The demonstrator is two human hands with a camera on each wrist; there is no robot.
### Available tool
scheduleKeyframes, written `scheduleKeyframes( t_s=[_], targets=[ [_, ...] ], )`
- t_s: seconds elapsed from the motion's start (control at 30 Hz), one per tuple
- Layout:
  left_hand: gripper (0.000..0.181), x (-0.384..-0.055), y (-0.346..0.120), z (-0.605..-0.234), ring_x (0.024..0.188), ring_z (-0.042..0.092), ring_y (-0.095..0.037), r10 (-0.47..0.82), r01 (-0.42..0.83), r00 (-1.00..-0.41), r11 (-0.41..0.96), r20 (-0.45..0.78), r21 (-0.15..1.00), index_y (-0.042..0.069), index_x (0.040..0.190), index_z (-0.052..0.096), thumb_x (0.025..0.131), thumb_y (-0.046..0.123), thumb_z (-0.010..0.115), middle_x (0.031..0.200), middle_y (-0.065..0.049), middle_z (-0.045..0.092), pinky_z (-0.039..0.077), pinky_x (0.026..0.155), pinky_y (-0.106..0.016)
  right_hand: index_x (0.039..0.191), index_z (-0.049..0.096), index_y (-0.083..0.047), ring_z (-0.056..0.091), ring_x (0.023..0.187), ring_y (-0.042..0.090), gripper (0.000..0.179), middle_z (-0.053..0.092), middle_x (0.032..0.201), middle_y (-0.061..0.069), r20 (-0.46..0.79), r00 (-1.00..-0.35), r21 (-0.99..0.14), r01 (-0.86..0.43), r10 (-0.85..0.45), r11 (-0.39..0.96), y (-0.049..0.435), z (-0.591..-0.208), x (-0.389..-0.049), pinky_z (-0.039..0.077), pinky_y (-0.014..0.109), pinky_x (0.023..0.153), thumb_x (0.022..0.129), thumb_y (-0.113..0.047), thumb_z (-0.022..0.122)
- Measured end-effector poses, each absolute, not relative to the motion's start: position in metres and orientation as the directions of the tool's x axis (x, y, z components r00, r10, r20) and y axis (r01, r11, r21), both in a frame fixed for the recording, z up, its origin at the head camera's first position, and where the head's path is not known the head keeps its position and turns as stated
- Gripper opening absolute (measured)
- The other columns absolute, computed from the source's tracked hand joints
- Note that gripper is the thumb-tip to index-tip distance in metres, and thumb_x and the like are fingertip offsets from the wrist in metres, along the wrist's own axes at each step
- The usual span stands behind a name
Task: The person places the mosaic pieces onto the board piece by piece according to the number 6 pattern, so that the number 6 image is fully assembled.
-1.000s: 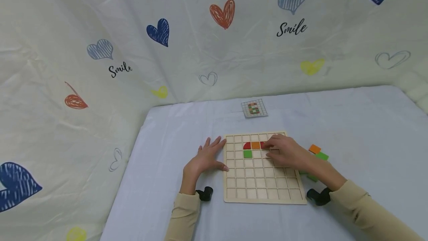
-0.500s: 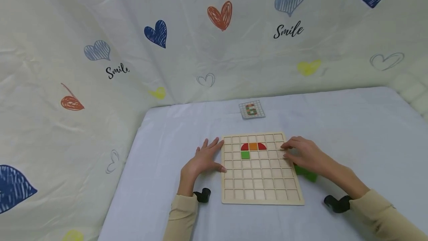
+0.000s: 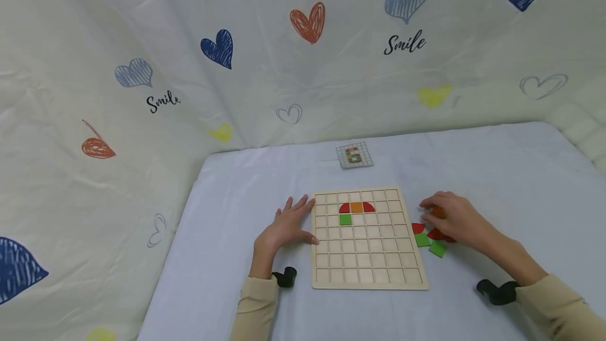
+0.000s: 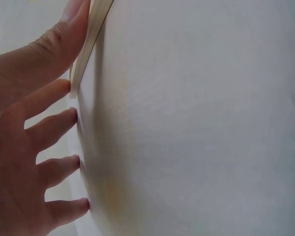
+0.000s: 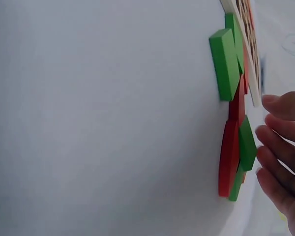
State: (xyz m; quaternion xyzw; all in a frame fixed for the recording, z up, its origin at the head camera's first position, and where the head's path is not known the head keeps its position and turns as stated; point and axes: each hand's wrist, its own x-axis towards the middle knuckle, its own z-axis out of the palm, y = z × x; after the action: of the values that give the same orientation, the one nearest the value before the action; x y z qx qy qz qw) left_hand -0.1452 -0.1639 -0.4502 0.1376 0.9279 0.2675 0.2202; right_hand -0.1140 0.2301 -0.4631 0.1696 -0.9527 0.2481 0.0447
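A wooden grid board (image 3: 369,262) lies on the table. In its upper rows sit an orange square (image 3: 356,207) between two red rounded pieces, and a green square (image 3: 345,219) below the left one. My left hand (image 3: 286,228) spreads its fingers at the board's left edge; thumb and index touch the wooden rim (image 4: 91,46). Right of the board, my right hand (image 3: 456,217) hovers over loose pieces, fingers slightly bent and apart, nothing visibly held. Among these are a green tile (image 5: 223,64), a red piece (image 5: 228,160) and an orange piece (image 3: 438,212), partly hidden by the hand.
A small card (image 3: 354,155) printed with a coloured grid pattern lies beyond the board. White cloth (image 3: 246,183) covers the table, and a curtain (image 3: 265,78) with printed hearts hangs behind. Black wrist devices (image 3: 497,292) are on both wrists.
My right hand has left the red piece at the right end of the top row and moved right, off the board, to the loose pieces. The left hand stays at the edge.
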Motion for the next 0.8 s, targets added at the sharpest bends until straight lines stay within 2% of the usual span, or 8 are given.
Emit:
scheduleKeyframes(
  t_s=[0.23, 0.53, 0.8],
  targets=[
    [0.101, -0.145, -0.165, -0.451, 0.16, 0.003, -0.04, 0.377, 0.14, -0.865, 0.814, -0.331, 0.563, 0.017, 0.162, 0.035, 0.078, 0.027, 0.091, 0.172, -0.006, 0.023, 0.006, 0.125, -0.067, 0.103, 0.075, 0.005, 0.065, 0.088, 0.034, 0.028, 0.073, 0.095, 0.017, 0.194, -0.955, -0.422, -0.289, -0.226, 0.859, 0.241, -0.467, -0.112, 0.06, 0.051, 0.076, 0.08, -0.008, 0.086],
    [0.102, -0.145, -0.165, -0.451, 0.16, 0.002, -0.039, 0.372, 0.133, -0.866, 0.816, -0.335, 0.563, 0.018, 0.162, 0.035, 0.078, 0.028, 0.091, 0.172, -0.004, 0.022, 0.006, 0.126, -0.067, 0.103, 0.073, 0.011, 0.06, 0.081, 0.034, 0.036, 0.067, 0.093, 0.024, 0.09, -0.985, -0.426, -0.171, -0.146, 0.888, 0.249, -0.465, -0.113, 0.058, 0.046, 0.066, 0.082, -0.014, 0.085],
    [0.102, -0.145, -0.165, -0.451, 0.16, 0.002, -0.04, 0.372, 0.128, -0.869, 0.806, -0.326, 0.578, 0.015, 0.162, 0.036, 0.077, 0.027, 0.092, 0.172, -0.008, 0.022, 0.006, 0.125, -0.068, 0.101, 0.071, 0.01, 0.059, 0.082, 0.034, 0.032, 0.066, 0.092, 0.023, 0.075, -0.987, -0.435, -0.162, -0.144, 0.886, 0.246, -0.467, -0.115, 0.056, 0.047, 0.068, 0.082, -0.012, 0.084]
  ],
)
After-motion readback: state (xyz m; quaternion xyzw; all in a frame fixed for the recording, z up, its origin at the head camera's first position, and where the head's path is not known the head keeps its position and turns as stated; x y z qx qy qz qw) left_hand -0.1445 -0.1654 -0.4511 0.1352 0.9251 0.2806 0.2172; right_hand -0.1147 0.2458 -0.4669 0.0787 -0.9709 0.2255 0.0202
